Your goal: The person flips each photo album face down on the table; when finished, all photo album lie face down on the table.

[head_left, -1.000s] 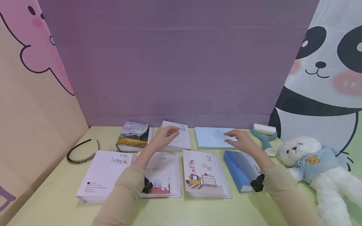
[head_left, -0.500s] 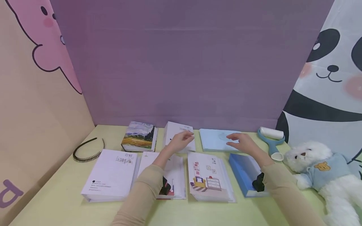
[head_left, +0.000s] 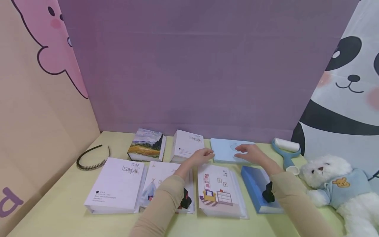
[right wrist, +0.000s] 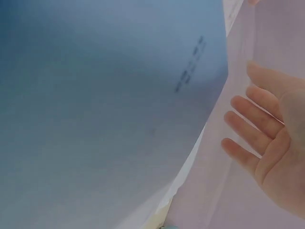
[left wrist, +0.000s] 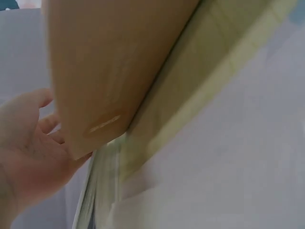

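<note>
Right of the frame's centre, the left hand (head_left: pixel 202 157) holds nothing, fingers loosely extended; its low sleeve (head_left: pixel 167 197) could catch the tent-pictured book (head_left: pixel 158 177) underneath and drag it askew. Just beyond the fingertips, the light-blue book (head_left: pixel 222 148) lies flat on the surface (head_left: pixel 63 194), slim and pale with a faint line drawing. The right hand (head_left: pixel 252 154), spread and holding nothing, covers its right end and could, dropping unevenly, push it crooked.
</note>
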Tool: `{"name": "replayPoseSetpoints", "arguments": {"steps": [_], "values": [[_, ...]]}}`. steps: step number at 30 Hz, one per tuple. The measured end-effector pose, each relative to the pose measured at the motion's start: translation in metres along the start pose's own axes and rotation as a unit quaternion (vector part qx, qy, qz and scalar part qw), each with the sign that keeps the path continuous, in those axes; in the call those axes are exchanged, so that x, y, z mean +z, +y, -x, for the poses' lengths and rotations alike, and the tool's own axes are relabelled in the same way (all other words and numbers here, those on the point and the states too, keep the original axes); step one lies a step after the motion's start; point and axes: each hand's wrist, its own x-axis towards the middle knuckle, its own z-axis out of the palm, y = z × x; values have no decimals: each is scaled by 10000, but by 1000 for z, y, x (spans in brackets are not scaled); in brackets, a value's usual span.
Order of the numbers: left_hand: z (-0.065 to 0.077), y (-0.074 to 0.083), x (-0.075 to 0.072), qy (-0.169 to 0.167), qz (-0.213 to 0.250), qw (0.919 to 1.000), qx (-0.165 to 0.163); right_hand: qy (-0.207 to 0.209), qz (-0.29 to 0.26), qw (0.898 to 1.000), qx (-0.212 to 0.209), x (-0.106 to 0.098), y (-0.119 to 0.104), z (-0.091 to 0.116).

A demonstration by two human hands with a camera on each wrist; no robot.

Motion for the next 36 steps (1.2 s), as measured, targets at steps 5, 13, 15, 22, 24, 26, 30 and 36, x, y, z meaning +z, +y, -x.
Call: {"name": "replayPoseSetpoints", "arguments": {"steps": [5,13,15,22,24,26,30,36], "values": [[0,6,6,-81,-61,9999,-26,-393,-125,9990,161,-1,-1,-1],[0,11,12,-357,-62,9991,-222,-782,-317,9940,694,0,-4,1],[-2,10,13,-378,-146,9987,-303,-874,-307,9930,730,1,-4,0],[-4,8,15,-281,-286,9971,-649,-1346,-139,9883,702,9,-1,-6],[-4,7,15,-290,-234,9973,-634,-1467,-122,9861,771,10,-2,-5],[-4,6,16,-300,-70,9978,-581,-1543,-79,9844,843,10,-3,-4],[-7,2,15,-291,501,9972,-470,-1546,59,9854,717,9,-8,-3],[-8,1,10,-379,1006,9929,-506,-1221,163,9918,329,15,-9,-8]]}}
